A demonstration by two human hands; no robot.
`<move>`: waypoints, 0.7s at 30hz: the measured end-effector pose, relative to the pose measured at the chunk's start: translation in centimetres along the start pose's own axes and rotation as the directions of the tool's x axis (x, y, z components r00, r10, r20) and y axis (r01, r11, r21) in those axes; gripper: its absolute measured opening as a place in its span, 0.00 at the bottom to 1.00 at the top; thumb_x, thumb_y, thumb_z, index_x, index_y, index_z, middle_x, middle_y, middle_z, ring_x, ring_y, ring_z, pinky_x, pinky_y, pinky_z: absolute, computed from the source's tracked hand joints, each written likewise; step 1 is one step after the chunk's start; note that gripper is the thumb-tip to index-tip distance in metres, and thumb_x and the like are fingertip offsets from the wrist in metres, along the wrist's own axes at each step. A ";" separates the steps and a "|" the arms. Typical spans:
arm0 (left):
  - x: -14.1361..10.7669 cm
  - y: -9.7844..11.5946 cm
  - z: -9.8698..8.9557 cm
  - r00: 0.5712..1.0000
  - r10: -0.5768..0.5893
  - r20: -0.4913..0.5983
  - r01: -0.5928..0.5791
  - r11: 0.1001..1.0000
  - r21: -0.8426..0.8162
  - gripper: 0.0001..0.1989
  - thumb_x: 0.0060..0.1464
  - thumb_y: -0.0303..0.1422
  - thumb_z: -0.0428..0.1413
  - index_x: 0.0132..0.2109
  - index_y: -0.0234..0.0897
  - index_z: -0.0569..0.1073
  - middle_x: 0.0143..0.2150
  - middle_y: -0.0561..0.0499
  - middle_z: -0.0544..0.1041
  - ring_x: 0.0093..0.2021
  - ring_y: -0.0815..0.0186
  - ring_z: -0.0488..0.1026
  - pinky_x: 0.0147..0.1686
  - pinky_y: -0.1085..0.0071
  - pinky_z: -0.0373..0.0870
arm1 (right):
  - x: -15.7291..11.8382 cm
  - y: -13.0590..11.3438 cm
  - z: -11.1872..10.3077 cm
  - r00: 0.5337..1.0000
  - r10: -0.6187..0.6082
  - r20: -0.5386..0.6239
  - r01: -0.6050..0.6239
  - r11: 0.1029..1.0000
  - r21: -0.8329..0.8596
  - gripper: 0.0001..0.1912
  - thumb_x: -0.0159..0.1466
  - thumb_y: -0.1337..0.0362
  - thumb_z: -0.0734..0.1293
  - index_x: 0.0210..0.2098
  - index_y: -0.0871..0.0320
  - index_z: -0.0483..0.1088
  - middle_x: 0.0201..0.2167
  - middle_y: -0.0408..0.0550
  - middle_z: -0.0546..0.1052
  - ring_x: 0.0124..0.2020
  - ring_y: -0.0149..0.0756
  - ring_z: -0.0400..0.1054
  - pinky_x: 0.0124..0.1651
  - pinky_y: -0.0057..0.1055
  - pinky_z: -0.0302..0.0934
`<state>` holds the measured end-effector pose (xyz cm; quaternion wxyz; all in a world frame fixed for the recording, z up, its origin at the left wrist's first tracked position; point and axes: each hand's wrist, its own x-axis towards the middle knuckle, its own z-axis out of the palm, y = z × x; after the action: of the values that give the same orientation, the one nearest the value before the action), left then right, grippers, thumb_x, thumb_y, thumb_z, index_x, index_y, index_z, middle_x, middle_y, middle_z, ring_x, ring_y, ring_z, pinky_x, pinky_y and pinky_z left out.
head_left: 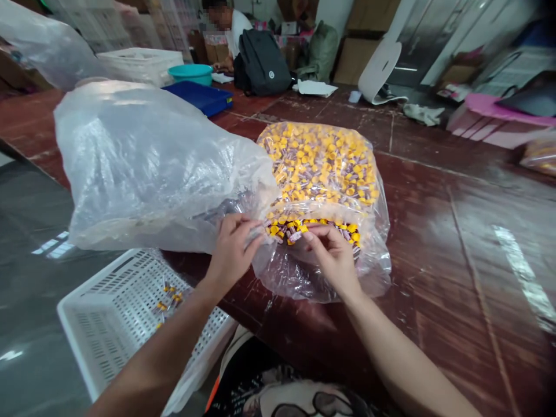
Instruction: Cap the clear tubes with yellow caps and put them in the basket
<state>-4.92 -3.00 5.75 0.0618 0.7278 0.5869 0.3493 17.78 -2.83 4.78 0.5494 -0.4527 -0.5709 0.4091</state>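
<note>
A clear plastic bag full of small yellow-capped tubes with purplish bodies lies on the dark red table, its mouth facing me. My left hand pinches plastic film at the left side of that mouth; which bag's film it is, I cannot tell. At the opening, the bent fingers of my right hand close on a small yellow-capped tube. Beside it on the left, a large translucent white bag reaches up to the clear bag and my left hand. Its contents are not visible.
Below the table edge at left stands a white perforated basket with several yellow-capped tubes inside. Farther back are a blue tray, a teal basin, a black backpack and a seated person. A pink box stands right.
</note>
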 end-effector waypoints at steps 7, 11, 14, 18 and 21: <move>-4.4 3.5 1.6 0.722 -0.691 0.008 0.227 0.226 -0.948 0.15 0.51 0.39 0.66 0.46 0.47 0.76 0.32 0.58 0.68 0.29 0.74 0.64 0.34 0.76 0.66 | -2.1 -0.2 2.4 0.997 0.066 0.034 -0.071 0.977 0.203 0.06 0.65 0.59 0.69 0.37 0.56 0.72 0.45 0.46 0.74 0.25 0.24 0.67 0.31 0.27 0.66; -5.6 4.0 2.7 0.696 -0.645 0.314 0.335 -0.095 -0.937 0.16 0.49 0.39 0.67 0.43 0.42 0.73 0.28 0.58 0.68 0.29 0.74 0.65 0.32 0.78 0.64 | -3.3 0.3 2.6 0.996 0.086 0.023 -0.089 0.975 0.203 0.06 0.66 0.60 0.68 0.37 0.55 0.71 0.47 0.46 0.73 0.24 0.23 0.66 0.32 0.28 0.65; -6.7 4.3 2.9 0.735 -0.570 0.367 0.453 0.010 -0.891 0.13 0.54 0.39 0.64 0.42 0.40 0.71 0.27 0.58 0.70 0.29 0.74 0.65 0.33 0.78 0.64 | -3.5 0.4 2.6 0.996 0.078 0.035 -0.083 0.982 0.169 0.05 0.67 0.60 0.68 0.37 0.55 0.71 0.47 0.46 0.74 0.23 0.23 0.66 0.32 0.28 0.66; -7.2 4.6 2.5 0.776 -0.461 0.430 0.573 0.231 -0.786 0.14 0.59 0.42 0.59 0.48 0.40 0.71 0.33 0.54 0.75 0.29 0.73 0.67 0.32 0.76 0.65 | -4.0 0.0 2.4 0.983 0.014 0.182 -0.014 1.000 -0.003 0.10 0.68 0.62 0.65 0.49 0.52 0.72 0.48 0.48 0.77 0.37 0.32 0.74 0.40 0.31 0.70; -7.1 4.8 2.0 0.825 -0.418 0.381 0.556 0.475 -0.682 0.16 0.61 0.42 0.56 0.52 0.39 0.71 0.38 0.51 0.77 0.33 0.70 0.71 0.36 0.73 0.68 | -5.0 -0.2 2.6 0.964 -0.079 0.256 0.117 0.983 -0.140 0.19 0.70 0.65 0.62 0.59 0.52 0.69 0.55 0.49 0.76 0.55 0.38 0.71 0.57 0.39 0.67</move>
<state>-0.30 -10.15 3.56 0.5100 0.4571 0.5551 0.4719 15.13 -7.60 3.58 0.4563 -0.4100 -0.6870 0.3895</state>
